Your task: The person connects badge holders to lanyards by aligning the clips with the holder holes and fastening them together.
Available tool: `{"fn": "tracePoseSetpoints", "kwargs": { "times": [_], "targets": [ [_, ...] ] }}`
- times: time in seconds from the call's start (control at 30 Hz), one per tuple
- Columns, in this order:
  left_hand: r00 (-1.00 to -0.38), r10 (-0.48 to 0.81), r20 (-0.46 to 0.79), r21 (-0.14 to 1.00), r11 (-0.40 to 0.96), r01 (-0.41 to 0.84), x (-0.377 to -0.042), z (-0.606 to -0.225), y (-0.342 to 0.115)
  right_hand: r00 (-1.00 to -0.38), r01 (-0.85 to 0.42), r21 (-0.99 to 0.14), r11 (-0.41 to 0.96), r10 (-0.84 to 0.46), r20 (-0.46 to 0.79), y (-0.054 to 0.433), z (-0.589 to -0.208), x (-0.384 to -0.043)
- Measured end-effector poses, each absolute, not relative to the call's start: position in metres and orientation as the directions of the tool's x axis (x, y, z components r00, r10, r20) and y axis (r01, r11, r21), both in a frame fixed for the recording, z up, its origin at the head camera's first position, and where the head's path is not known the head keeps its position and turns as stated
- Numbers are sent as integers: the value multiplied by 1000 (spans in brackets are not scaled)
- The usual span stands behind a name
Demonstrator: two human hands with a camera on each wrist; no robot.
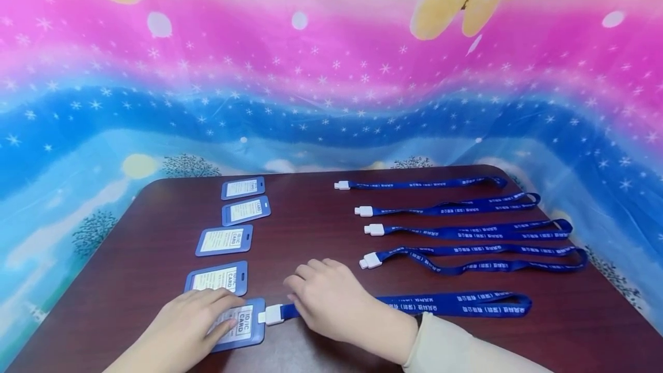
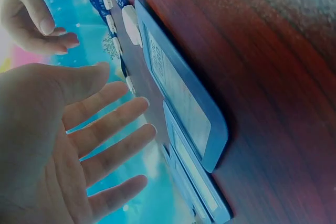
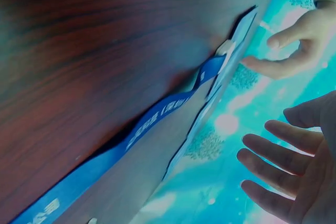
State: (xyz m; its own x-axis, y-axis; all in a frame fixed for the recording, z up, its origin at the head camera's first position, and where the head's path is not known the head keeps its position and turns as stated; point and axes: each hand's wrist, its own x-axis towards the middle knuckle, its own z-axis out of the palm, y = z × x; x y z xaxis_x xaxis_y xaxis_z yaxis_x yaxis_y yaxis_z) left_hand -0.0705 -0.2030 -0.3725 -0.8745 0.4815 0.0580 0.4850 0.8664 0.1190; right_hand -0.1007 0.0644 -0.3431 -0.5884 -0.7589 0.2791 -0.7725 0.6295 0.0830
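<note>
A blue ID card holder [image 1: 255,335] lies flat at the table's near edge. Its slot end meets the white clip [image 1: 274,315] of a dark blue lanyard [image 1: 466,305] that stretches right, printed with white characters. Over the holder hovers my left hand [image 1: 194,321], covering part of it in the head view. The left wrist view shows this hand's fingers spread, apart from the holder. My right hand [image 1: 331,298] is above the lanyard just right of the clip and hides some of the strap. In the right wrist view its fingers [image 3: 278,153] are loosely extended and grip nothing.
Several more blue card holders [image 1: 225,240] lie in a column on the left of the brown table [image 1: 305,217]. Several folded blue lanyards [image 1: 481,229] with white clips lie in rows on the right. A printed snowflake cloth [image 1: 311,73] hangs behind the table.
</note>
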Motion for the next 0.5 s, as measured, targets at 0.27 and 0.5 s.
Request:
{"fn": "tracePoseSetpoints", "kwargs": {
  "times": [0.27, 0.5],
  "targets": [
    [-898, 438, 22, 123, 891, 438, -72, -371, -202, -632, -738, 51, 673, -714, 301, 85, -345, -108],
    [-904, 428, 12, 128, 896, 426, -72, -371, -202, -644, -716, 44, 697, -683, 345, 100, -351, -115]
  ]
}}
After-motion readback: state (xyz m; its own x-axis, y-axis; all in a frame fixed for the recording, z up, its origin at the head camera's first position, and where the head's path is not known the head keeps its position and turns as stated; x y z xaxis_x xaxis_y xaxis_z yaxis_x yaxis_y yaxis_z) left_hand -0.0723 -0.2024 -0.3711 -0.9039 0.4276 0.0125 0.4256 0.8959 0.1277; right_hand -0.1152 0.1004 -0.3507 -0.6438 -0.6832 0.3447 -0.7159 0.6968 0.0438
